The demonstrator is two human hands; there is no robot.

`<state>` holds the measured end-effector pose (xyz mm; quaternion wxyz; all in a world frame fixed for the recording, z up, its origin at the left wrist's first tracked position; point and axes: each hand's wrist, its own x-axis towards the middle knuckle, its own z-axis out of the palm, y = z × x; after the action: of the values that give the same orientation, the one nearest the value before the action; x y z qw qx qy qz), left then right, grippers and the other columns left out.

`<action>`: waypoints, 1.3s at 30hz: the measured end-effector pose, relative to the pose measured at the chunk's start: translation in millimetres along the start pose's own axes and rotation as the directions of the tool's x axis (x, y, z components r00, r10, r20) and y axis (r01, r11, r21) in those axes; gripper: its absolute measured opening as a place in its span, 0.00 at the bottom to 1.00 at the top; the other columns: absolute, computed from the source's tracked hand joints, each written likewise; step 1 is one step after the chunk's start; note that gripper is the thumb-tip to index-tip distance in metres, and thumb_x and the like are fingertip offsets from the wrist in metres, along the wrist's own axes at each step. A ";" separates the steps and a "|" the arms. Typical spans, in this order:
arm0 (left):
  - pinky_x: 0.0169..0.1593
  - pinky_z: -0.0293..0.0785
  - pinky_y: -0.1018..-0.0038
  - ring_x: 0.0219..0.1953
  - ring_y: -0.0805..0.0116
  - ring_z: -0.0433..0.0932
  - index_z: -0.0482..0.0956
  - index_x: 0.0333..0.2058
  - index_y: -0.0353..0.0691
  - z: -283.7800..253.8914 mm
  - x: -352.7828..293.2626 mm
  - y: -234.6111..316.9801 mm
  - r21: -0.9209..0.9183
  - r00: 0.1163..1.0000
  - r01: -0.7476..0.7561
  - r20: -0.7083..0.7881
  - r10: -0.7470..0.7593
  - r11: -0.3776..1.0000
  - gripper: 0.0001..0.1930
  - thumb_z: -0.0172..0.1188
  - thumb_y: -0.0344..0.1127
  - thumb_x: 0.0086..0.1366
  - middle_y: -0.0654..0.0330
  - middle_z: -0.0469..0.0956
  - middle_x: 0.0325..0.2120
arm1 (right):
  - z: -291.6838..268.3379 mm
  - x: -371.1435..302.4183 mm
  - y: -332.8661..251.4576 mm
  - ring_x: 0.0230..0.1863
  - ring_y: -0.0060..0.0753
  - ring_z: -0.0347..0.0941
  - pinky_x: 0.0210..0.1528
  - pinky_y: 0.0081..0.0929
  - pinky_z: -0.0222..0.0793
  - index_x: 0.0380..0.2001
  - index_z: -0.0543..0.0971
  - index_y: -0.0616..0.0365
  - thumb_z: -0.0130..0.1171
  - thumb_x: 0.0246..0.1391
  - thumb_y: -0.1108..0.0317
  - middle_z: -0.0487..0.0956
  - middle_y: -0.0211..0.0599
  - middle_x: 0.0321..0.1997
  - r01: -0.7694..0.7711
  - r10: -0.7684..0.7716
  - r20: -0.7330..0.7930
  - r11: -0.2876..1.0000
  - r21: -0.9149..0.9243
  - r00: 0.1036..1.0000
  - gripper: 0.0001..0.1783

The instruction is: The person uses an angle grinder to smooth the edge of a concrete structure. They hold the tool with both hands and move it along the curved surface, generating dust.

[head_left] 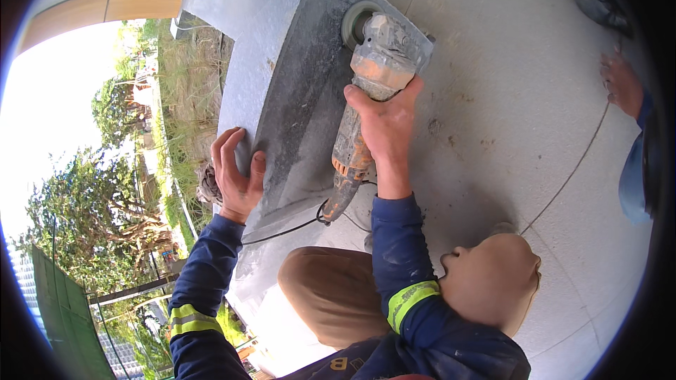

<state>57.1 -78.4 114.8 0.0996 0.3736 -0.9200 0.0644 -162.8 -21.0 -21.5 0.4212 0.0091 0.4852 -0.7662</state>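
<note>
Right hand (387,118) wraps round the angle grinder (350,130) near one o'clock, its disc (347,29) at twelve, seemingly against the stone block (299,91) at eleven. Left hand (238,186) lies spread on the block's edge at nine. Grinding looks underway, the face mottled; how much remains, I cannot tell.

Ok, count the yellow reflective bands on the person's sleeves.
2: left band on the sleeve behind the left hand; right band behind the right hand, which holds the grinder. Others may be hidden.
</note>
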 end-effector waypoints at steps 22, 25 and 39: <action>0.61 0.67 0.58 0.57 0.46 0.73 0.73 0.55 0.33 -1.4 0.5 1.4 0.023 1.000 0.012 0.004 -0.012 1.000 0.22 0.62 0.39 0.66 0.46 0.72 0.54 | 9.0 3.7 -8.2 0.49 0.37 0.76 0.51 0.33 0.75 0.59 0.57 0.66 0.73 0.46 0.71 0.75 0.47 0.50 0.085 -0.086 0.027 0.996 0.020 0.996 0.43; 0.61 0.67 0.58 0.57 0.46 0.73 0.73 0.55 0.34 -1.4 0.2 1.2 0.021 1.000 0.014 0.001 -0.015 1.000 0.23 0.61 0.40 0.67 0.46 0.72 0.54 | -9.0 13.4 12.1 0.48 0.36 0.76 0.50 0.35 0.75 0.59 0.57 0.65 0.73 0.46 0.71 0.75 0.47 0.49 -0.012 0.012 -0.024 1.000 -0.005 1.000 0.43; 0.61 0.67 0.58 0.57 0.46 0.73 0.74 0.55 0.33 -1.7 1.3 0.5 0.011 1.000 -0.004 -0.008 0.004 1.000 0.23 0.60 0.43 0.69 0.45 0.73 0.54 | -13.8 15.1 9.1 0.52 0.38 0.75 0.56 0.35 0.72 0.60 0.57 0.67 0.73 0.47 0.71 0.74 0.50 0.53 -0.068 0.065 -0.063 0.997 -0.040 0.996 0.44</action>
<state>56.1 -78.5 116.7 0.1008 0.3721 -0.9199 0.0712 -172.0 -21.8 -41.9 0.4313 0.0399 0.5136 -0.7407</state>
